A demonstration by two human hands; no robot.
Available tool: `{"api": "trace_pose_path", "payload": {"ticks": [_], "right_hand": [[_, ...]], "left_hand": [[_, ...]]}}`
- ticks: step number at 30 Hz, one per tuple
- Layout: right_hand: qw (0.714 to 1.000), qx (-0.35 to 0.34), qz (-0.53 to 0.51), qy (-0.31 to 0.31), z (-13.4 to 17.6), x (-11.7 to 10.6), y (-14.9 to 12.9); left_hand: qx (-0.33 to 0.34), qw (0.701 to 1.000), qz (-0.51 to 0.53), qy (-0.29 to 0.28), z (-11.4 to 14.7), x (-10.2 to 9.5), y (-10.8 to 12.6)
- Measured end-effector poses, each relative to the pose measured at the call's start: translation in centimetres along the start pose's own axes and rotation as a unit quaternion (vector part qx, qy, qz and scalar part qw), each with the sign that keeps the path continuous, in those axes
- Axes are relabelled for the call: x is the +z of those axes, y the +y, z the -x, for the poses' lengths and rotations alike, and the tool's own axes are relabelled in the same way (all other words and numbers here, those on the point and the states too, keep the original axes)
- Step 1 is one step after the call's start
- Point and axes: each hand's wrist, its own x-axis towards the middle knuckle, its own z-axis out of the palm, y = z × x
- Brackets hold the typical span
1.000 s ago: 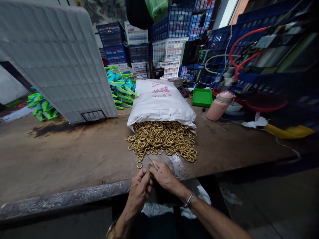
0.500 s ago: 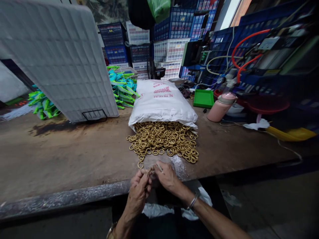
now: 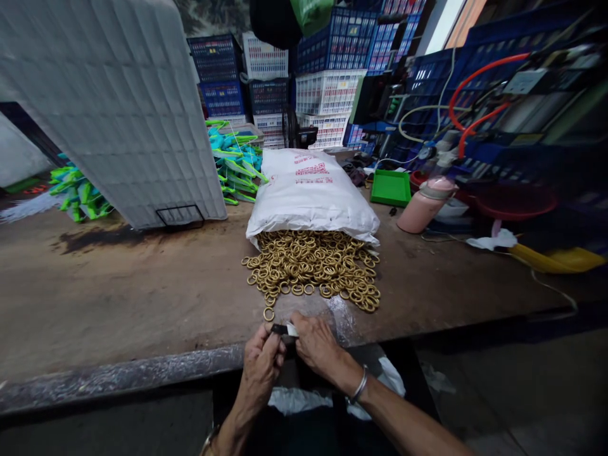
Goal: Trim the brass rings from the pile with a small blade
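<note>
Over the near table edge, my left hand (image 3: pixel 262 354) is closed in a pinch. Whatever sits between its fingertips is mostly hidden. My right hand (image 3: pixel 319 345) grips a small tool with a black blade-like end and a white part (image 3: pixel 291 330); its black end reaches to the left fingertips. Just beyond the left hand lies a single gold-coloured ring (image 3: pixel 268 314). A heap of the same rings (image 3: pixel 308 263) spills from the open mouth of a white sack (image 3: pixel 313 202) with red print, lying on the wooden table (image 3: pixel 142 297).
To the left stands a tall white ribbed panel (image 3: pixel 142 120), with green and blue plastic pieces (image 3: pixel 235 164) behind it. A green tray (image 3: pixel 390 188), a pink bottle (image 3: pixel 425 206) and a yellow scoop-like piece (image 3: pixel 560 258) sit on the right. Stacked crates (image 3: pixel 327 92) fill the back.
My right hand has turned slightly, so the tool's black end now shows against the left fingertips. Both hands have shifted slightly; the view has moved a little. The ring heap looks the same.
</note>
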Motion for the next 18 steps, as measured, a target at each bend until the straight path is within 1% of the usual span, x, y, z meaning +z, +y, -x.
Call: {"api": "trace_pose_path", "payload": {"ticks": [3, 4, 6, 8, 12, 15, 18], "right_hand": [[0.999, 0.023, 0.018, 0.016, -1.1, -0.1, 0.5], [0.999, 0.019, 0.019, 0.022, -1.5, -0.1, 0.6], [0.999, -0.001, 0.015, 0.036, -2.1, 0.0, 0.6], [0.999, -0.019, 0.002, 0.051, -2.5, 0.3, 0.1], [0.997, -0.018, -0.017, 0.068, -3.2, 1.2, -1.8], [0.997, -0.013, -0.002, 0.074, -3.8, 1.8, -2.7], [0.998, -0.005, 0.019, 0.064, -4.1, 2.0, -3.0]], "left_hand": [[-0.018, 0.999, 0.045, -0.024, 1.1, -0.6, 0.5], [-0.027, 0.997, 0.068, -0.027, 1.4, -0.8, 0.7], [-0.042, 0.991, 0.123, -0.017, 1.7, -1.4, 0.8], [-0.051, 0.984, 0.169, 0.003, 1.7, -1.9, 0.8], [-0.051, 0.974, 0.217, 0.023, 1.3, -2.8, 0.8], [-0.048, 0.967, 0.248, 0.025, 1.0, -3.2, 1.0], [-0.070, 0.952, 0.299, 0.015, 0.7, -3.7, 1.1]]}}
